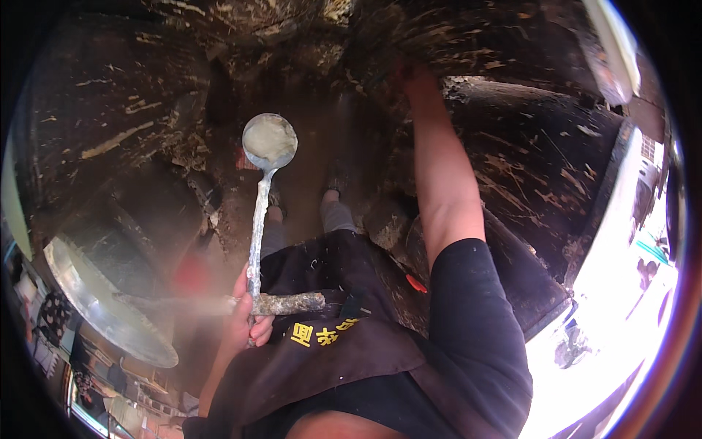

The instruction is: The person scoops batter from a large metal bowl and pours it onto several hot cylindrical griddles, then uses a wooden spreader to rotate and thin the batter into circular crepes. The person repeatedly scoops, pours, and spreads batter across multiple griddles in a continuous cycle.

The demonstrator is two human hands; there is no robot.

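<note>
My left hand is closed round the long handle of a metal ladle, which stands nearly straight away from me and is crusted with a pale coating. Pale, thick paste lies in the ladle's bowl. The same hand also grips a second tool with a rough, stubby handle, crossing the ladle's; its far end, to the left, is a blur. My right arm stretches forward into shadow, and my right hand is by a dark, scuffed surface. Its fingers are too dim to make out.
A large round metal pan or lid leans at the left. Dark, stained boards with pale splatters rise on the right. A bright, washed-out area lies beyond them. My feet stand on the dim floor, and haze hangs at the left.
</note>
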